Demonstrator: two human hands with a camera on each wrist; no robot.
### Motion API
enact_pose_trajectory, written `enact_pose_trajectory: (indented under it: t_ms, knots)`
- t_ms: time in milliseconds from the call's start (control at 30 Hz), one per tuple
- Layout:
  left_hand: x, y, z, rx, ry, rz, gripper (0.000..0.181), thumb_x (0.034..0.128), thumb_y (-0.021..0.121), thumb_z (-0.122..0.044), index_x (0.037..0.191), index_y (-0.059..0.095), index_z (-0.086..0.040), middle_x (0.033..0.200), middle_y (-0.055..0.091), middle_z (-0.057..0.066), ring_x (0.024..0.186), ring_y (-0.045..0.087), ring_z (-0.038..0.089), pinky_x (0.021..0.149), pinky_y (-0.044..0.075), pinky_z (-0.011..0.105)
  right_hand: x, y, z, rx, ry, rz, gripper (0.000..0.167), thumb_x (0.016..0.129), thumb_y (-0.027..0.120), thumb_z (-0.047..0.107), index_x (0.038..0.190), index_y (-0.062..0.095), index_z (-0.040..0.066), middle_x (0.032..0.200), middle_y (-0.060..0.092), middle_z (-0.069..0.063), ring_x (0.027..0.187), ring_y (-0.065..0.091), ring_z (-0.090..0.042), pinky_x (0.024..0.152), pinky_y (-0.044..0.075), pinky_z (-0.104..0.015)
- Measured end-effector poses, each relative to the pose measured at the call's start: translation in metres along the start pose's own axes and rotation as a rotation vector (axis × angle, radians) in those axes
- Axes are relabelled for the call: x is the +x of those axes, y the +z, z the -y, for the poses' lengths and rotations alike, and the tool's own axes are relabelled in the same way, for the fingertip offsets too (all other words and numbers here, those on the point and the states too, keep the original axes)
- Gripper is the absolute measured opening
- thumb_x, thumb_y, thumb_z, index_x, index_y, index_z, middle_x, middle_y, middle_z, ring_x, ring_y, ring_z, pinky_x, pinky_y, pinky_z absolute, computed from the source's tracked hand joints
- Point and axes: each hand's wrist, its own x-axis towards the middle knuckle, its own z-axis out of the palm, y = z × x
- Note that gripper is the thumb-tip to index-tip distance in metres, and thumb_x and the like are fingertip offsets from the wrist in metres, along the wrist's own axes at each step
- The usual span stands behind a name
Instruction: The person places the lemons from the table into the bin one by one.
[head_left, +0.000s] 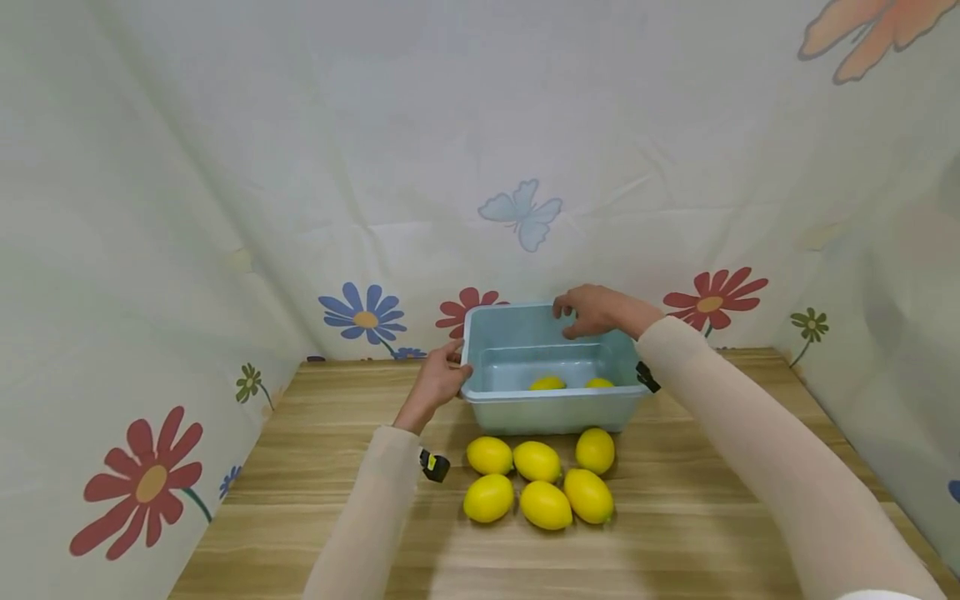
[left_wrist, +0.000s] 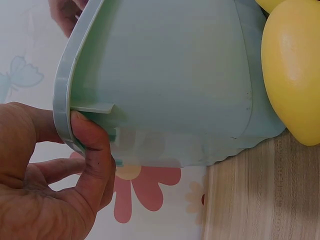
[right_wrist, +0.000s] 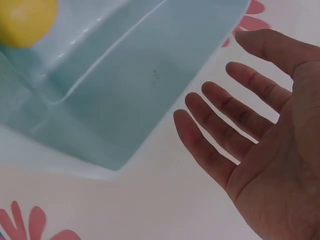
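Observation:
A light blue plastic basin stands on the table with two lemons, one left of centre and another lemon to its right. My left hand grips the basin's left rim; the left wrist view shows the thumb against the outer wall, under the rim, and fingers on the other side. Over the basin's right half hovers my right hand. Its fingers are spread and relaxed near the rim in the right wrist view, with nothing held in the palm.
In front of the basin, several lemons lie close together in two rows on the wood-grain table. A pale cloth printed with flowers and a butterfly hangs behind the table and along both sides.

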Motion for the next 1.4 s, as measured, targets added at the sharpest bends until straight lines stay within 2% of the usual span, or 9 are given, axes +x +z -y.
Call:
enact_pose_trajectory:
  t_ms: [200, 433, 500, 633, 767, 967, 1133, 1300, 1400]
  knots:
    - [-0.001, -0.001, 0.001, -0.005, -0.011, 0.000, 0.057, 0.0941, 0.060, -0.010, 0.149, 0.043, -0.013, 0.118, 0.060, 0.019, 0.097, 0.064, 0.038, 0.057, 0.056, 0.024, -0.016, -0.015, 0.008, -0.010, -0.042, -0.076, 0.040, 0.090, 0.068, 0.025, 0.126, 0.061, 0.012, 0.128, 0.061, -0.015, 0.117, 0.057, -0.034, 0.100, 0.048, -0.050]
    - [0.000, -0.001, 0.001, -0.005, -0.005, -0.005, 0.057, 0.0932, 0.061, -0.011, 0.148, 0.044, -0.012, 0.116, 0.061, 0.019, 0.083, 0.063, 0.023, 0.057, 0.056, 0.024, -0.041, -0.026, 0.018, 0.024, -0.073, -0.157, 0.041, 0.090, 0.067, 0.024, 0.129, 0.061, 0.013, 0.130, 0.060, -0.012, 0.117, 0.060, -0.034, 0.101, 0.049, -0.051]
    - [-0.001, -0.002, 0.001, -0.003, -0.004, -0.005, 0.057, 0.0933, 0.061, -0.011, 0.148, 0.044, -0.012, 0.116, 0.061, 0.019, 0.085, 0.063, 0.025, 0.057, 0.056, 0.024, -0.048, -0.025, 0.022, 0.031, -0.076, -0.174, 0.041, 0.090, 0.067, 0.025, 0.129, 0.061, 0.014, 0.130, 0.061, -0.010, 0.116, 0.060, -0.032, 0.101, 0.050, -0.051]
    - [-0.001, -0.002, 0.001, -0.007, -0.005, -0.008, 0.057, 0.0932, 0.061, -0.010, 0.148, 0.044, -0.012, 0.116, 0.061, 0.019, 0.094, 0.065, 0.036, 0.056, 0.056, 0.025, -0.059, -0.019, 0.029, 0.023, -0.101, -0.216, 0.041, 0.090, 0.068, 0.027, 0.129, 0.061, 0.014, 0.130, 0.060, -0.009, 0.112, 0.060, -0.029, 0.101, 0.050, -0.049]
    - [0.000, -0.001, 0.002, -0.010, -0.001, -0.011, 0.057, 0.0934, 0.060, -0.009, 0.148, 0.044, -0.012, 0.117, 0.060, 0.020, 0.099, 0.064, 0.040, 0.058, 0.058, 0.028, -0.069, -0.008, 0.035, 0.004, -0.130, -0.283, 0.041, 0.089, 0.069, 0.028, 0.127, 0.061, 0.014, 0.132, 0.058, -0.008, 0.111, 0.060, -0.028, 0.100, 0.051, -0.047]
    - [-0.001, -0.001, 0.000, -0.014, -0.003, 0.000, 0.058, 0.0936, 0.061, -0.012, 0.149, 0.043, -0.012, 0.118, 0.060, 0.019, 0.099, 0.064, 0.039, 0.060, 0.058, 0.029, -0.083, 0.007, 0.039, -0.019, -0.185, -0.395, 0.041, 0.088, 0.072, 0.027, 0.126, 0.062, 0.015, 0.129, 0.058, -0.006, 0.105, 0.063, -0.025, 0.094, 0.055, -0.043]
    - [-0.002, -0.001, 0.000, -0.017, -0.002, 0.002, 0.058, 0.0931, 0.061, -0.011, 0.148, 0.044, -0.011, 0.117, 0.061, 0.019, 0.092, 0.065, 0.032, 0.057, 0.057, 0.026, -0.094, 0.019, 0.042, -0.019, -0.254, -0.470, 0.039, 0.088, 0.072, 0.026, 0.124, 0.062, 0.015, 0.127, 0.060, -0.005, 0.103, 0.064, -0.024, 0.088, 0.057, -0.041]
    - [-0.001, -0.001, 0.001, -0.012, 0.007, -0.011, 0.057, 0.0924, 0.062, -0.009, 0.147, 0.046, -0.012, 0.115, 0.060, 0.019, 0.086, 0.064, 0.025, 0.057, 0.058, 0.027, -0.102, 0.032, 0.045, -0.027, -0.305, -0.528, 0.039, 0.086, 0.074, 0.024, 0.122, 0.062, 0.015, 0.124, 0.061, -0.004, 0.105, 0.063, -0.022, 0.086, 0.058, -0.039]
    - [0.000, -0.001, 0.001, -0.011, 0.012, -0.009, 0.057, 0.0924, 0.062, -0.010, 0.147, 0.045, -0.012, 0.115, 0.060, 0.019, 0.086, 0.063, 0.025, 0.058, 0.058, 0.027, -0.107, 0.039, 0.047, -0.034, -0.310, -0.542, 0.039, 0.086, 0.075, 0.024, 0.122, 0.063, 0.015, 0.123, 0.061, -0.003, 0.108, 0.063, -0.022, 0.087, 0.058, -0.038]
